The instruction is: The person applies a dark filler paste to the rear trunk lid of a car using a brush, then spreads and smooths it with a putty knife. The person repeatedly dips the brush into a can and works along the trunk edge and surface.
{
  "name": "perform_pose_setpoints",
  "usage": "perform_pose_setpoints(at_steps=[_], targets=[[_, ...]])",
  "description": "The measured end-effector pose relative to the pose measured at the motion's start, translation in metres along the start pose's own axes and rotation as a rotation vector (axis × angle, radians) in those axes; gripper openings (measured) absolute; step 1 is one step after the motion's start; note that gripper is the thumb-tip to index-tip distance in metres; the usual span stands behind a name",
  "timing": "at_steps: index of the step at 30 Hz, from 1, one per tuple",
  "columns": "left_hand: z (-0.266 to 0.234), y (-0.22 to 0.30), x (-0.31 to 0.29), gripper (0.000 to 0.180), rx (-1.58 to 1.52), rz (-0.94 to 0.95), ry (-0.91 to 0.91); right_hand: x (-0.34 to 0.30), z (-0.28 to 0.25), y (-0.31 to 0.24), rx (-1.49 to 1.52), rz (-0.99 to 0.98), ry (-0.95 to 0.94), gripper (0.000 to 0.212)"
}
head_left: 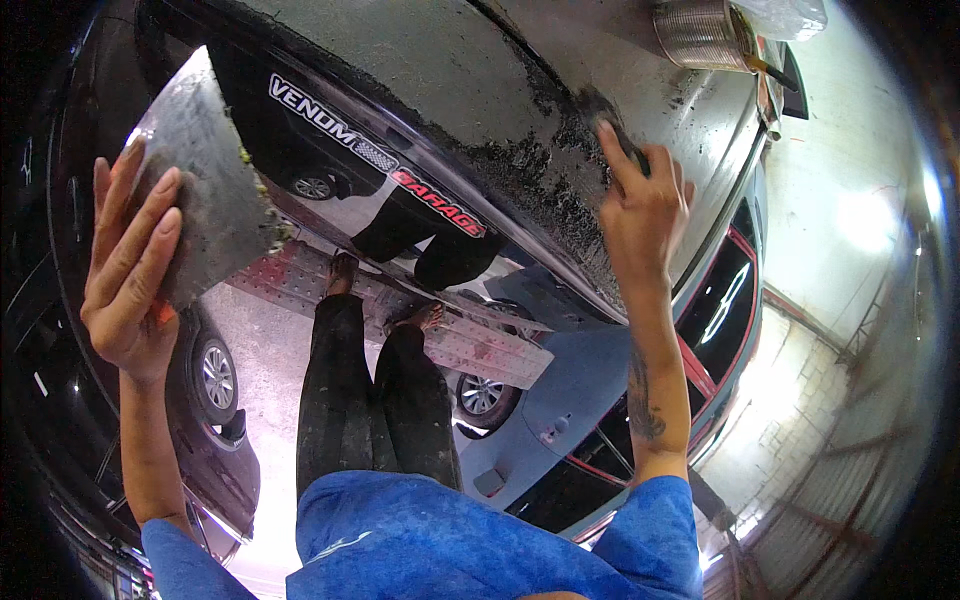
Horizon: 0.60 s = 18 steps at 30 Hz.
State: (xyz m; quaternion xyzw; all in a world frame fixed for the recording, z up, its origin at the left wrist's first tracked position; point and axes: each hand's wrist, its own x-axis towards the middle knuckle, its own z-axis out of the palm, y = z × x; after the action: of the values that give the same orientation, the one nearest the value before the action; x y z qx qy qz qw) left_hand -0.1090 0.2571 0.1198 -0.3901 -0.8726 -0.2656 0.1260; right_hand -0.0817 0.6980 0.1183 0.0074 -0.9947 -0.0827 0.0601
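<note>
A thin grey metal sheet [205,170] with a ragged, residue-crusted right edge is gripped by my left hand [135,265], fingers spread over its face; bits of orange show near my palm. Over the car roof [715,115], my right hand [645,205] is closed on a small dark flat tool [628,147], index finger stretched along it. Motion blurs the tool's front end, so its exact kind is unclear. Beneath and around it, black crumbly residue [540,180] covers part of the dull grey roof. The sheet hangs apart from the car.
A ribbed tin can [705,35] with a stick and a clear plastic container [785,15] stand at the far right of the roof. My feet are on a perforated metal plank [480,345]. A blue-grey car [560,400] and a dark car [215,440] stand close by.
</note>
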Motion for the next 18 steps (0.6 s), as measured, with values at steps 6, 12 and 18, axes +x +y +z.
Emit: perform_pose_setpoints(at_steps=[6, 12, 18], targets=[[-0.002, -0.008, -0.011, 0.043, -0.056, -0.011, 0.015, 0.017, -0.002, -0.010, 0.001, -0.079, 0.021, 0.060], [0.001, -0.011, -0.024, 0.033, -0.020, -0.074, 0.026, 0.033, 0.009, -0.020, -0.001, -0.112, 0.054, 0.060], [-0.005, -0.018, -0.035, 0.031, -0.011, -0.112, 0.020, 0.032, -0.004, -0.026, -0.008, -0.119, 0.016, 0.059]])
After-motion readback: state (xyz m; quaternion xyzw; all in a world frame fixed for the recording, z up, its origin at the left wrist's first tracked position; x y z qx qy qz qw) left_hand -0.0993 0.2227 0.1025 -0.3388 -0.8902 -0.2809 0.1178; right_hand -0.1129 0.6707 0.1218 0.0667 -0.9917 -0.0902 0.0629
